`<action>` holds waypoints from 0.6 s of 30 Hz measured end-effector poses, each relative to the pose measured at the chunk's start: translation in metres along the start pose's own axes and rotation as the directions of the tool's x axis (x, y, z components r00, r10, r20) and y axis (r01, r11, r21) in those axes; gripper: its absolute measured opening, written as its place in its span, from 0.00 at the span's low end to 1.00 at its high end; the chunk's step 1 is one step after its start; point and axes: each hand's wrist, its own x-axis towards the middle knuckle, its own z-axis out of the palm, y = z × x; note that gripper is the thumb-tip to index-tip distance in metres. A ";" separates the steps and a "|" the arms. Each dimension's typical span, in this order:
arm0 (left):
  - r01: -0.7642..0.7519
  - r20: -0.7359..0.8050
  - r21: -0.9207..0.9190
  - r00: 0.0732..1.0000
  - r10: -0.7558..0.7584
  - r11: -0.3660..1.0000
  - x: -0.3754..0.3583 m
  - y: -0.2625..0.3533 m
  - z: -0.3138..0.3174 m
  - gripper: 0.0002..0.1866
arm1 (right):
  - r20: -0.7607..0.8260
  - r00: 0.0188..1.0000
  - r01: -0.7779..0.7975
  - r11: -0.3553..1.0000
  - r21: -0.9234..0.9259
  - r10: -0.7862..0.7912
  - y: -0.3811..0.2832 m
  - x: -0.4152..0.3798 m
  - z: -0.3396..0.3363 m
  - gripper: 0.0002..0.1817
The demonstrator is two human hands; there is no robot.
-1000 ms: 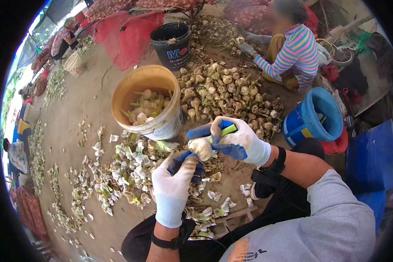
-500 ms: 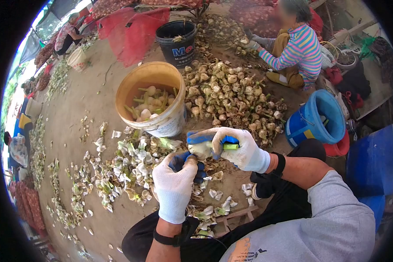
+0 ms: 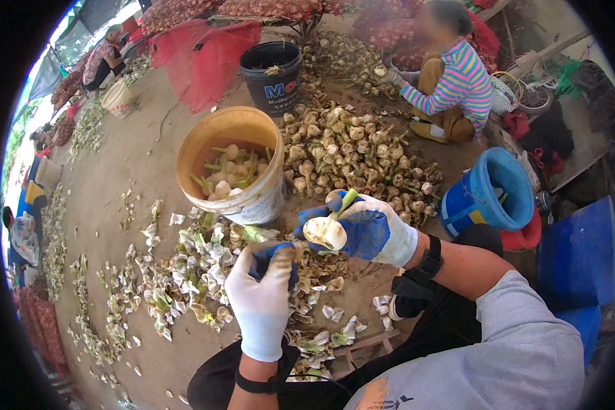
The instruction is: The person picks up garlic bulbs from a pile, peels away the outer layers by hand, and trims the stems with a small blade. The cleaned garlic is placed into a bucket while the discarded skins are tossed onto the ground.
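- The bulb [image 3: 325,234] is held by the right hand [image 3: 383,229], on the near right side of the white bucket [image 3: 256,208]
- The right grip is closed round the bulb, and its green stem [image 3: 348,200] is pointed upward
- The left hand [image 3: 260,287] is held just beside the bulb, fingers curled; whether anything is pinched in its grip cannot be told
- Pale bulbs [image 3: 239,167] are contained in the white bucket
- Peelings [image 3: 205,266] are strewn before it
- The heap [image 3: 355,140] of garlic is piled to its right, the blue bucket [image 3: 461,201] set farther right
- The black bucket [image 3: 273,89] is placed behind it
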 end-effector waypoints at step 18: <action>-0.642 0.378 0.526 0.764 0.522 0.558 -0.003 -0.001 -0.006 0.13 | -0.147 0.979 -0.190 0.883 -0.428 0.140 -0.001 0.000 0.018 0.17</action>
